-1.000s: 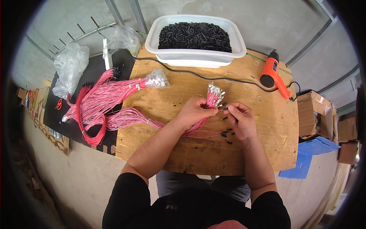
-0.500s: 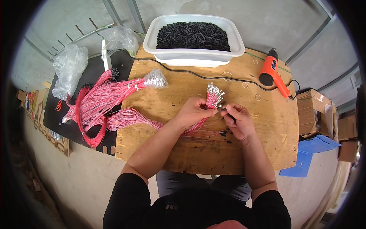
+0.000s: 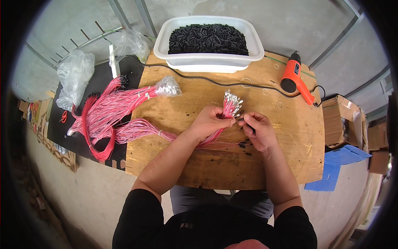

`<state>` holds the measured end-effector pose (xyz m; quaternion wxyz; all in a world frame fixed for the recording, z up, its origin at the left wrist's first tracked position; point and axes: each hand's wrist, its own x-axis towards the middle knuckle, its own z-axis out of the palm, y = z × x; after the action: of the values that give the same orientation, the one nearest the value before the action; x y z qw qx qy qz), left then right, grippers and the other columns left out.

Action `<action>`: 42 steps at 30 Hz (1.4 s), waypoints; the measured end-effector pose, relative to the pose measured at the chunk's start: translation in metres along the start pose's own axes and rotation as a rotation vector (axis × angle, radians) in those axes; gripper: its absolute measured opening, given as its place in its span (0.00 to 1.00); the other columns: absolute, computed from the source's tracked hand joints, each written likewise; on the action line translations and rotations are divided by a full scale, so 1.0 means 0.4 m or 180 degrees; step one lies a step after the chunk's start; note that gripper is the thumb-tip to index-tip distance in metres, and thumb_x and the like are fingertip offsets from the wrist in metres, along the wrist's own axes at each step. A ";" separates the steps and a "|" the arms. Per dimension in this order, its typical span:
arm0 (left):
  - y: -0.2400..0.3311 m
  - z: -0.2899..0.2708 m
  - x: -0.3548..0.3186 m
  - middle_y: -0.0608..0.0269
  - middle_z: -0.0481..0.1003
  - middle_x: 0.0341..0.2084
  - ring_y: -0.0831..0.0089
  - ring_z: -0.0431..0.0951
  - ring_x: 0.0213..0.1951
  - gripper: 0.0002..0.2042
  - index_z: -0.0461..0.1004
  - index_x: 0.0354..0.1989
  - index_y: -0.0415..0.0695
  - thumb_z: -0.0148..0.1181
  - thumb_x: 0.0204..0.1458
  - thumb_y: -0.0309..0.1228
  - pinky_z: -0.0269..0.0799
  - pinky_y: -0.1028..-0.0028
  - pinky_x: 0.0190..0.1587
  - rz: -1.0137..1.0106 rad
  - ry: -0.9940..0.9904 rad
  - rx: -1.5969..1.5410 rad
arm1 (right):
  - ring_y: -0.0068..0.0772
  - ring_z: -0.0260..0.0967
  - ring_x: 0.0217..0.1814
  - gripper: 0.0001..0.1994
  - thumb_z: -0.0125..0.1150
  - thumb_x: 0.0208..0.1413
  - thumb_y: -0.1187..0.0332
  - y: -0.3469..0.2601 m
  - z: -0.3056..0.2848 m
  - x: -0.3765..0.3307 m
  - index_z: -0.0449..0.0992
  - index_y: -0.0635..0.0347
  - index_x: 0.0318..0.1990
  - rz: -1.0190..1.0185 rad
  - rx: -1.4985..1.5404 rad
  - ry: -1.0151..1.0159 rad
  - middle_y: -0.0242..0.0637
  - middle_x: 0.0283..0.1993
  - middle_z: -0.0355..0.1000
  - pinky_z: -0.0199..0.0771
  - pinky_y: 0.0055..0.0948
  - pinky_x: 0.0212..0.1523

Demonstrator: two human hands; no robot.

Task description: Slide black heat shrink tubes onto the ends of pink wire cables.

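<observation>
My left hand (image 3: 211,121) is closed around a bundle of pink and white wires (image 3: 230,108) near its end, where silvery metal terminals (image 3: 233,99) fan out upward. Just right of it, the thumb and fingers of my right hand (image 3: 260,129) pinch a small black sleeve (image 3: 241,120) beside the terminals. Part of that sleeve is hidden by the fingers. From under my left forearm the wires run left across the table. A few single wires with black sleeves (image 3: 242,144) on their ends lie below my hands.
A white tub (image 3: 209,60) full of black sleeves stands at the back. An orange heat gun (image 3: 292,74) lies at right, its black cord (image 3: 199,77) crossing the table. More pink wire bundles (image 3: 108,106), plastic bags (image 3: 76,76) and scissors (image 3: 64,116) are at left. Cardboard boxes (image 3: 335,124) stand beyond the right edge.
My right hand's fingers have shifted slightly at the black sleeve. My left hand keeps its hold on the wires, and the view has moved a little.
</observation>
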<state>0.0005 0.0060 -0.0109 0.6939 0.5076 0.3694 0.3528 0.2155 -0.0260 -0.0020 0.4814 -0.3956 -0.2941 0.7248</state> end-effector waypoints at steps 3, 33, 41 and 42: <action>-0.007 0.001 0.004 0.68 0.79 0.30 0.85 0.74 0.33 0.09 0.82 0.39 0.35 0.68 0.53 0.27 0.71 0.80 0.37 0.0011 0.0066 0.0095 | 0.13 0.58 0.21 0.06 0.63 0.62 0.70 -0.009 -0.013 0.004 0.77 0.63 0.40 -0.0398 -0.0154 0.0230 0.34 0.32 0.77 0.53 0.14 0.21; -0.003 0.004 0.007 0.64 0.79 0.24 0.81 0.76 0.27 0.07 0.80 0.33 0.35 0.66 0.55 0.27 0.73 0.78 0.32 0.0120 -0.0085 0.0247 | 0.10 0.58 0.24 0.04 0.66 0.58 0.74 0.006 0.014 -0.013 0.81 0.64 0.39 -0.0617 -0.1111 0.0224 0.26 0.29 0.74 0.55 0.15 0.24; -0.008 0.004 0.007 0.65 0.79 0.24 0.82 0.76 0.27 0.06 0.79 0.32 0.35 0.65 0.55 0.26 0.73 0.78 0.33 0.0269 -0.0093 0.0352 | 0.11 0.60 0.25 0.04 0.67 0.58 0.73 0.005 0.018 -0.014 0.81 0.63 0.39 -0.0601 -0.1168 0.0130 0.26 0.29 0.75 0.57 0.15 0.25; -0.009 0.004 0.008 0.65 0.79 0.24 0.82 0.76 0.27 0.06 0.79 0.32 0.35 0.65 0.55 0.26 0.73 0.78 0.33 0.0270 -0.0091 0.0352 | 0.11 0.60 0.25 0.04 0.67 0.58 0.73 0.000 0.015 -0.014 0.81 0.63 0.39 -0.0601 -0.1169 0.0127 0.26 0.29 0.75 0.57 0.15 0.25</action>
<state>0.0036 0.0071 -0.0145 0.6544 0.5653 0.3565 0.3537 0.2116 -0.0314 0.0027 0.4727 -0.4616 -0.4475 0.6026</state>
